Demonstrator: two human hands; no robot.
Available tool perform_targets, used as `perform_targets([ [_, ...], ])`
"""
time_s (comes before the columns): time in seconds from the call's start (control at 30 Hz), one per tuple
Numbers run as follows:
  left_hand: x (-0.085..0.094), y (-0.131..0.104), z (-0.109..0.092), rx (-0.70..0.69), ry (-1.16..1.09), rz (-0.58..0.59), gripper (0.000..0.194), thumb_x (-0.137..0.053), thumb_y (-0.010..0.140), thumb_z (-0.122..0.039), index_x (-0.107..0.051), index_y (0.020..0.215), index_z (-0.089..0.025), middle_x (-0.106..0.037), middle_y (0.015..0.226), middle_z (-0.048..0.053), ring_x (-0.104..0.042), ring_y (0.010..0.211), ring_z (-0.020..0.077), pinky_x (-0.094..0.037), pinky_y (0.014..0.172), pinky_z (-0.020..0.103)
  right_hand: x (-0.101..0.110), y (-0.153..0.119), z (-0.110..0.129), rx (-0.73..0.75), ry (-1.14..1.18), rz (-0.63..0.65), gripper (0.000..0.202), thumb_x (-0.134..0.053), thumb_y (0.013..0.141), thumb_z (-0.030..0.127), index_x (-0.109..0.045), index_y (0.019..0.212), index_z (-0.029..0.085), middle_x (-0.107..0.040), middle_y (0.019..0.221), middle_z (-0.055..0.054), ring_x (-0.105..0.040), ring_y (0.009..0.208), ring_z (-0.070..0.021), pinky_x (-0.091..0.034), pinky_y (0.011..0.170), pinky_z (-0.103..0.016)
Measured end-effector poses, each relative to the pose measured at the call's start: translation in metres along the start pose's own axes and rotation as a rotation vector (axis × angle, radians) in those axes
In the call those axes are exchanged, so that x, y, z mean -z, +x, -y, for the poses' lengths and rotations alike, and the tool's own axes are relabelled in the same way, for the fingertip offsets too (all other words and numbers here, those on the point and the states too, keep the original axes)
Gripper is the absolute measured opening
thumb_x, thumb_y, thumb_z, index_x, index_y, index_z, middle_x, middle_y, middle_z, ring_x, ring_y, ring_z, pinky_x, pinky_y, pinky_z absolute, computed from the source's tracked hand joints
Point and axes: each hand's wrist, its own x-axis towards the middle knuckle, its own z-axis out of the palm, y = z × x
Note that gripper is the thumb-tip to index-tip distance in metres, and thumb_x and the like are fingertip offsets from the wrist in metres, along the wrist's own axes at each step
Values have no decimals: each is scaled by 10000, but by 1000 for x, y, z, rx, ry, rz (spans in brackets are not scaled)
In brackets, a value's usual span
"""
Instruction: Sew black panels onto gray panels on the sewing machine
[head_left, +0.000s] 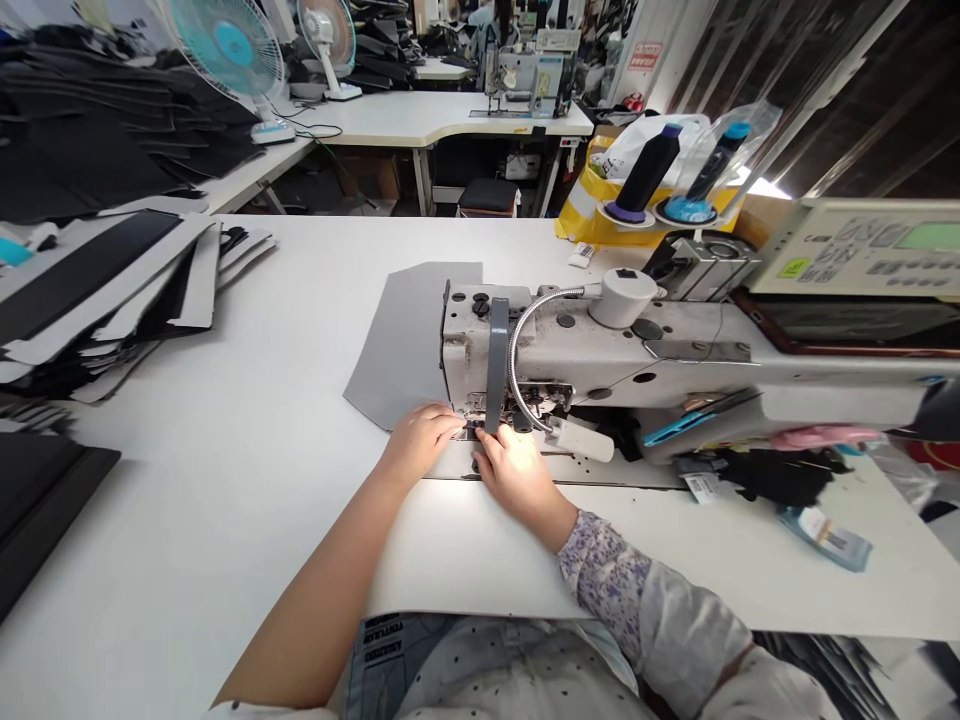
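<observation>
A sewing machine (555, 345) stands on the white table, its needle area partly hidden by a grey upright bar (496, 360) and my fingers. My left hand (421, 442) is at the left of the needle area, fingers bent and pressed together. Just right of it, my right hand (517, 472) has its fingers curled close below the presser foot. Between the fingertips shows a small dark bit (472, 428); what they hold is too small to tell. A flat grey panel (409, 335) lies behind and left of the machine head, its near edge close to my left hand.
Stacked black and grey pieces (120, 290) lie at the left. A bendable lamp (581, 438) hangs right of my hands. Thread cones (646, 170) and a control panel (862, 245) stand at the back right. Black scraps (780, 475) lie right. Fans (232, 45) stand beyond.
</observation>
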Motion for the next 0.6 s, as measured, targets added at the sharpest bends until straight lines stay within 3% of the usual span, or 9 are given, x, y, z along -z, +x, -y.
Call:
perform_targets([
  [0.2, 1, -1, -3, 40, 18, 12, 231, -479, 925, -282, -698, 987, -243, -684, 1055, 35, -592, 1025, 187, -484, 922, 327, -3, 0, -4, 35, 34, -57, 359, -506, 920, 263, -588, 1235, 110, -623, 1038, -143, -588, 955, -244, -473, 787, -344],
  [0.33, 22, -9, 11, 277, 197, -58, 345, -405, 947, -395, -677, 1027, -198, -654, 1072, 87, -572, 1034, 235, -443, 941, 372, -5, 0, -8, 70, 95, -123, 273, -497, 927, 259, -634, 1128, 135, -630, 978, -115, -578, 924, -233, -454, 808, -351],
  [0.4, 35, -20, 13, 384, 294, -37, 391, -352, 957, -400, -672, 989, -177, -650, 1014, 104, -573, 991, 255, -441, 904, 383, -5, -1, -11, 77, 128, -158, 225, -499, 929, 261, -655, 1045, 145, -628, 924, -97, -571, 896, -225, -443, 813, -347],
  [0.5, 51, -48, -5, 408, 309, 123, 388, -326, 965, -399, -651, 935, -188, -644, 933, 80, -586, 888, 240, -451, 798, 354, -1, -4, -12, 76, 183, -194, 187, -501, 933, 261, -658, 922, 159, -616, 858, -74, -561, 853, -205, -428, 805, -329],
  [0.6, 52, -80, -44, 359, 222, 297, 354, -327, 974, -393, -626, 951, -204, -644, 905, 49, -600, 796, 201, -439, 700, 316, 3, -8, -10, 65, 193, -201, 219, -520, 928, 296, -637, 786, 176, -605, 808, -60, -546, 826, -198, -406, 786, -317],
])
